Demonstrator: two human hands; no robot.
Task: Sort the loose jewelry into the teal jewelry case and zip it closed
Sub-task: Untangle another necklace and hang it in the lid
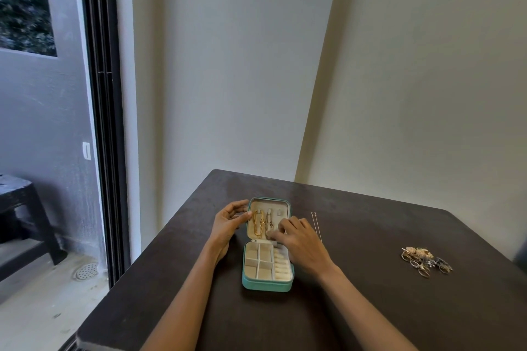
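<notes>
Cream walls [242, 65], dark table [370, 308], glass door [42, 122]

Text on teal jewelry case [267, 285]: none can be read.
Labels or signs elsewhere: none can be made out.
</notes>
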